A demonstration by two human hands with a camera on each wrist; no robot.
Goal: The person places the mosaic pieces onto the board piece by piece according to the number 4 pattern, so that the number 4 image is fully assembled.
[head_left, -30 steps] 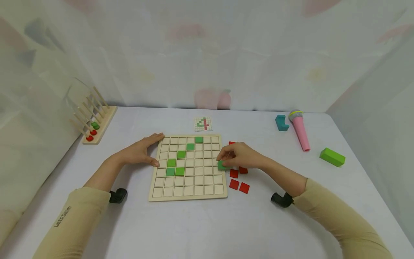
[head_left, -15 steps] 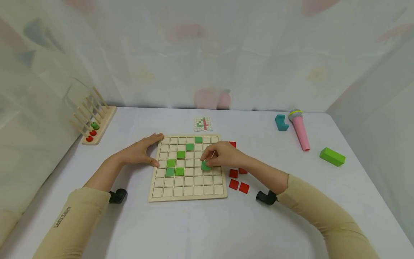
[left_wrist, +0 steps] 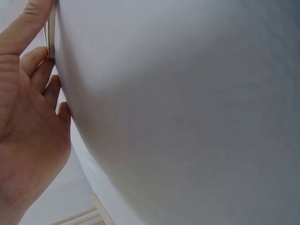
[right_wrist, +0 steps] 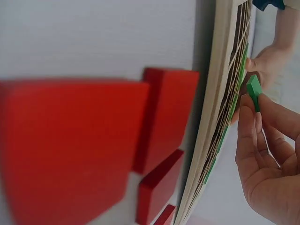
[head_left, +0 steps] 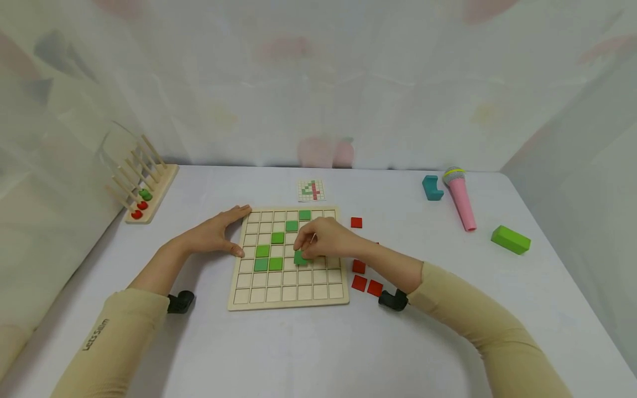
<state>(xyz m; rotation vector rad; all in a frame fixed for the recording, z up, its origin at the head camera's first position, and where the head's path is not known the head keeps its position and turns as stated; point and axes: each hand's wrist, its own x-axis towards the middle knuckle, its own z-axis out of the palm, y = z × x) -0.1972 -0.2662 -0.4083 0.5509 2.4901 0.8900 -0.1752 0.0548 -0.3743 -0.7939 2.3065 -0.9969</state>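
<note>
A wooden grid board (head_left: 288, 305) lies on the white table with several green square tiles (head_left: 262, 251) set in its cells, forming a diagonal and a short row. Over the middle of the board, my right hand (head_left: 328, 237) pinches another green tile (head_left: 299, 258) between thumb and fingers. The right wrist view shows this held tile (right_wrist: 254, 88) tilted and raised off the grid. My left hand (head_left: 211, 232) rests at the board's left side, thumb and fingers spread along its edge near the upper corner.
Several red tiles (head_left: 359, 283) lie right of the board, some under the right forearm. A small pattern card (head_left: 311, 190) sits behind it. Farther right are a teal block (head_left: 432, 188), a pink toy microphone (head_left: 461, 202) and a green block (head_left: 511, 240). A pegged wooden rack (head_left: 159, 193) stands left.
My right hand has carried the pinched green tile leftward, from the board's right edge to over its middle. My left hand has stayed at the left edge.
</note>
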